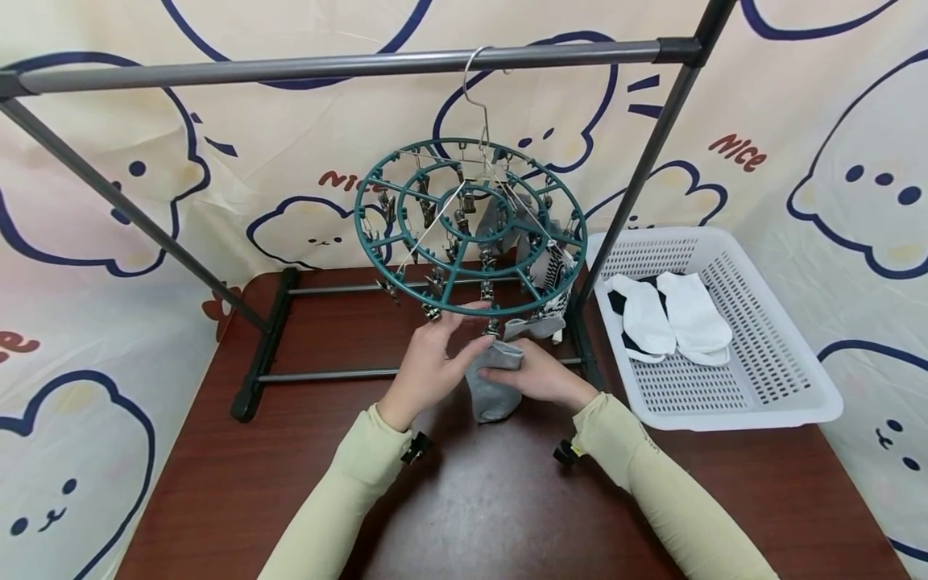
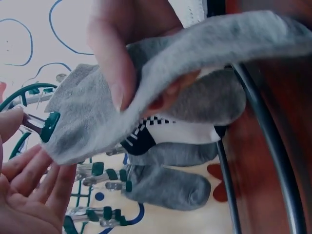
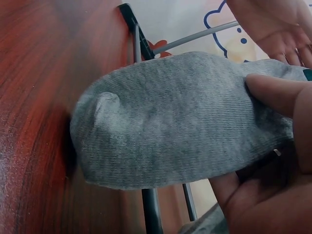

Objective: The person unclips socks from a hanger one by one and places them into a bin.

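Observation:
A grey sock point(image 1: 495, 395) hangs at the front of a round green clip hanger point(image 1: 471, 308). My right hand point(image 1: 540, 372) pinches this sock near its cuff, thumb on the outer face in the right wrist view. My left hand point(image 1: 431, 362) is just under the hanger's front rim, its fingers at a metal clip point(image 2: 36, 123). In the left wrist view the thumb pinches the clip's handle, and its green tip sits on the sock's corner. Behind, more grey socks point(image 2: 165, 187) and a black-and-white patterned sock point(image 2: 180, 132) hang from the hanger.
The hanger hooks over a grey rod point(image 1: 326, 72) of a standing rack, whose dark foot point(image 1: 250, 395) rests on the brown table point(image 1: 471, 499). At right, a white basket point(image 1: 725, 419) holds white socks point(image 1: 699, 314) and something black. Several unused clips point(image 1: 435, 282) dangle from the hanger.

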`<state>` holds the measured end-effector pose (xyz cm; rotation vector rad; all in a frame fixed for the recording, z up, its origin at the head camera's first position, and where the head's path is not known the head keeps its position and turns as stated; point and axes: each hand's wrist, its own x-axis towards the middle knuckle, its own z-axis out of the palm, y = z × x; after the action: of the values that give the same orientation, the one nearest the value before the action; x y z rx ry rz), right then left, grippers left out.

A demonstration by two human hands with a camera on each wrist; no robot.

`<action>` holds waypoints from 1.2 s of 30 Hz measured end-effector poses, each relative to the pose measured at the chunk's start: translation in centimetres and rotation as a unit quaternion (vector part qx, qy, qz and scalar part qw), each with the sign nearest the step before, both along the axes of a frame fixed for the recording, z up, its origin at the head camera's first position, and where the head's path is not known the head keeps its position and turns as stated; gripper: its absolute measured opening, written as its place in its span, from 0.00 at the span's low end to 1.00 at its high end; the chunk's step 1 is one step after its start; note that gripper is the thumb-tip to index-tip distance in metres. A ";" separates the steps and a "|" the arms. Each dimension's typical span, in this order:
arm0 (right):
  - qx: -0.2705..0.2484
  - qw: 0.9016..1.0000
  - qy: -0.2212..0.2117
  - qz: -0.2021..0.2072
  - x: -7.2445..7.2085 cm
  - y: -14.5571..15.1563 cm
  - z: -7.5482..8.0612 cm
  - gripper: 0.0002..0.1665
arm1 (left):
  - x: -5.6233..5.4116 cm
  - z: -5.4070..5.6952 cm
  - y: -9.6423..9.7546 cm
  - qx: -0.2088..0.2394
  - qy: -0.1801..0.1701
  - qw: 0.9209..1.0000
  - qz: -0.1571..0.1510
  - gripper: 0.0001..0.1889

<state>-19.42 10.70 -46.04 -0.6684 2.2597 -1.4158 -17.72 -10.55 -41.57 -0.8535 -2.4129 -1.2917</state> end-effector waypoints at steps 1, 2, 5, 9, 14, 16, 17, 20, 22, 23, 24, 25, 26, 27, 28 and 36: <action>0.000 1.000 0.001 0.001 0.0 0.0 0.0 0.17 | -0.1 0.0 0.1 0.000 -0.010 1.000 -0.006 0.21; -0.002 1.000 0.001 0.003 0.0 0.0 -0.1 0.17 | -0.1 0.0 0.2 0.000 -0.019 1.000 -0.010 0.19; -0.003 1.000 0.001 0.003 0.0 -0.1 -0.2 0.19 | -0.2 0.0 0.5 0.005 -0.033 0.999 -0.021 0.16; -0.001 1.000 0.003 0.003 0.0 0.0 -0.3 0.20 | -0.1 0.1 0.7 0.015 -0.044 0.998 -0.032 0.15; 0.002 1.000 0.004 0.006 -0.1 0.1 -0.3 0.23 | 0.0 0.4 0.8 0.020 -0.052 0.998 -0.042 0.16; 0.002 1.000 0.006 0.007 -0.1 0.2 -0.3 0.23 | 0.0 0.5 0.8 0.021 -0.053 0.997 -0.045 0.16; 0.002 1.000 0.007 0.008 -0.2 0.2 -0.3 0.23 | 0.0 0.5 0.8 0.022 -0.054 0.997 -0.046 0.16; 0.004 1.000 0.013 0.009 -0.2 0.2 -0.3 0.23 | 0.0 0.6 0.9 0.021 -0.052 0.997 -0.045 0.15; 0.004 1.000 0.018 0.008 -0.2 0.2 -0.3 0.23 | -0.1 0.6 0.9 0.021 -0.050 0.997 -0.046 0.15; 0.002 1.000 0.019 0.008 -0.2 0.1 -0.4 0.23 | -0.1 0.6 0.9 0.021 -0.049 0.998 -0.045 0.15; 0.000 1.000 0.019 0.007 -0.2 0.1 -0.4 0.23 | -0.1 0.6 0.9 0.021 -0.047 0.998 -0.044 0.15; -0.001 1.000 0.019 0.007 -0.2 0.1 -0.4 0.24 | -0.1 0.5 0.9 0.021 -0.046 0.998 -0.043 0.14; -0.003 1.000 0.017 0.007 -0.2 0.1 -0.5 0.24 | -0.2 0.5 0.9 0.021 -0.046 0.998 -0.041 0.14; -0.003 1.000 0.016 0.007 -0.2 0.1 -0.5 0.25 | -0.2 0.5 0.9 0.022 -0.046 0.998 -0.039 0.14; -0.004 1.000 0.014 0.007 -0.2 0.1 -0.5 0.25 | -0.2 0.5 0.9 0.023 -0.046 0.998 -0.038 0.14; -0.003 1.000 0.004 0.016 -0.2 0.0 -0.6 0.27 | -0.3 0.3 1.0 0.045 -0.033 0.998 -0.036 0.13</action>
<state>-19.61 10.71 -46.64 -0.7118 2.2412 -1.4083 -17.98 -9.56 -41.29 -0.8943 -2.3724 -1.4648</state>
